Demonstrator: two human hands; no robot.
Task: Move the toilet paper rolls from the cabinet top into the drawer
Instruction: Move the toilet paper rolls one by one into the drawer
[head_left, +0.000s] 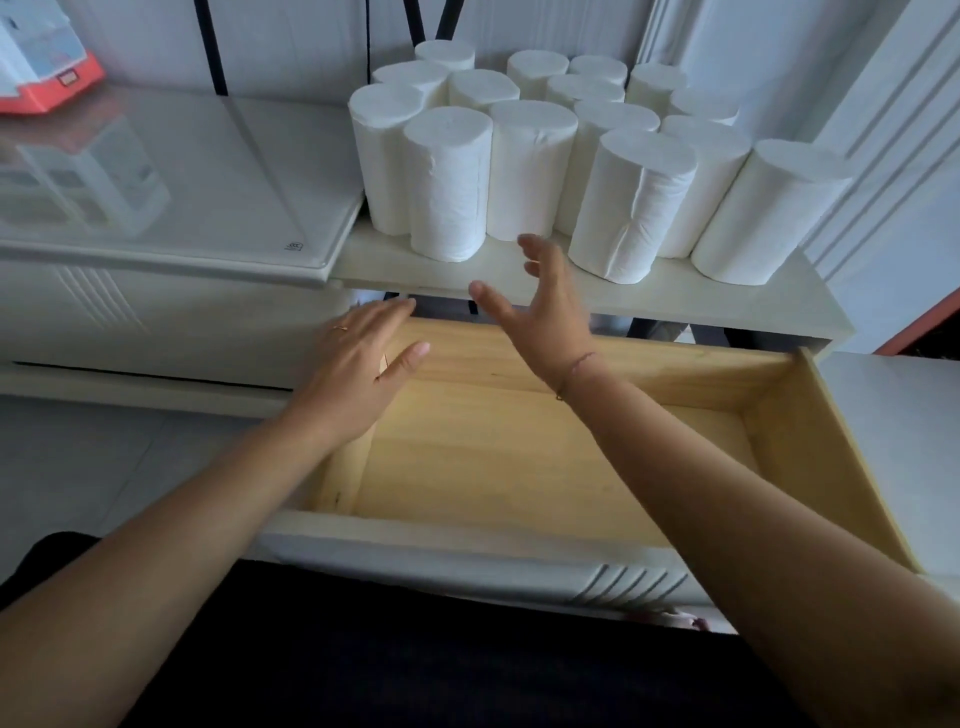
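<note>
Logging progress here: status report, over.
Left-hand grip open, right-hand grip open, both over drawer. Toilet paper rolls upright on cabinet top, none held. Path unobstructed.

One view only, head-worn, wide-angle. Faces forward and steeply down, along the person's two bare forearms. Close range: the open pale wooden drawer fills the lower middle, the white cabinet top lies just beyond it, and the white upright toilet paper rolls crowd the upper centre. Straight edges bow near the frame's borders. The dark-clothed lap lines the bottom.
</note>
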